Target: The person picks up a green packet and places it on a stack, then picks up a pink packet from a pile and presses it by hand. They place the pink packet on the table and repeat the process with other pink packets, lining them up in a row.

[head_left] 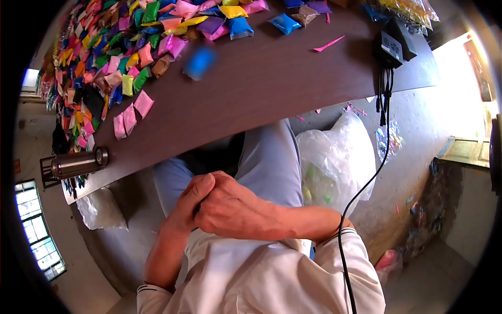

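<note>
Both hands rest together in my lap, below the edge of the brown table (pixel 272 89). My right hand (pixel 232 209) is wrapped over my left hand (pixel 187 205), fingers curled, and no object shows between them. A large heap of small colourful packets (pixel 112 57) covers the table's far left. One blue packet (pixel 200 62) appears blurred just beside the heap. Two pink packets (pixel 130 116) lie nearest the table's front edge.
A metal flask (pixel 78 163) lies at the table's near left corner. A black device (pixel 389 47) sits at the right edge, with its cable (pixel 366 183) hanging down across my right sleeve. A clear plastic bag (pixel 334 162) stands on the floor. A pink strip (pixel 329 43) lies mid-table.
</note>
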Demonstrator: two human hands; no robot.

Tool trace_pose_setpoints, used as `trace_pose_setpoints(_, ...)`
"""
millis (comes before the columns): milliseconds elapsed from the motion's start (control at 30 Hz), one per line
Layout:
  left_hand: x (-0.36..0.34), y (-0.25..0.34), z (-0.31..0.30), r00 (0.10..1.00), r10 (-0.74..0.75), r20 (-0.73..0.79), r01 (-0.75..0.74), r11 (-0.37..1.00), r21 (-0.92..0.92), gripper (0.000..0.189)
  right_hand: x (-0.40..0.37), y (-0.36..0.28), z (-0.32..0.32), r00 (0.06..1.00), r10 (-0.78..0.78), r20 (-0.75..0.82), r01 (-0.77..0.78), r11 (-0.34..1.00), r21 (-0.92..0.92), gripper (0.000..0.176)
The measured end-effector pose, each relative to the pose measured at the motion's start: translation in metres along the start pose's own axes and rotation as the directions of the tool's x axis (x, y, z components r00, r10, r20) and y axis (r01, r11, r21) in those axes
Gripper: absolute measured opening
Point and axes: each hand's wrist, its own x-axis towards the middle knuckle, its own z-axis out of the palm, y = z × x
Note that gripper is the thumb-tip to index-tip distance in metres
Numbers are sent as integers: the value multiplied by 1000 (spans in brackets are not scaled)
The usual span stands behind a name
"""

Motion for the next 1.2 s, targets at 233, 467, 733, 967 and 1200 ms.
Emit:
trace_pose_setpoints(233, 7, -12, -9, 995, -77, 65, 90, 971, -220, 36, -2, 2, -5, 996, 24, 90, -26, 999, 31, 11)
trace_pose_setpoints(467, 9, 1, 2, 998, -40, 54, 45, 994, -95, 36, -3, 5, -9, 997, -16, 78, 17, 1000, -8, 11)
trace_pose_setpoints(733, 12, 11, -2, 999, 28, -22, -27, 998, 65, 38, 0, 17, 1, 996, -3, -87, 13, 993, 120, 10)
trace_pose_setpoints(967, 35, 34, -4, 950, 279, -138, -251, 949, 189, 39, 24, 43, -4, 934, 163, -318, -11, 903, 430, 19)
trace_pose_setpoints(1200, 54, 31, -67, 901, 324, -288, -264, 937, 228, 35, 42, 105, 6, 684, 562, -464, -551, 816, 176, 18)
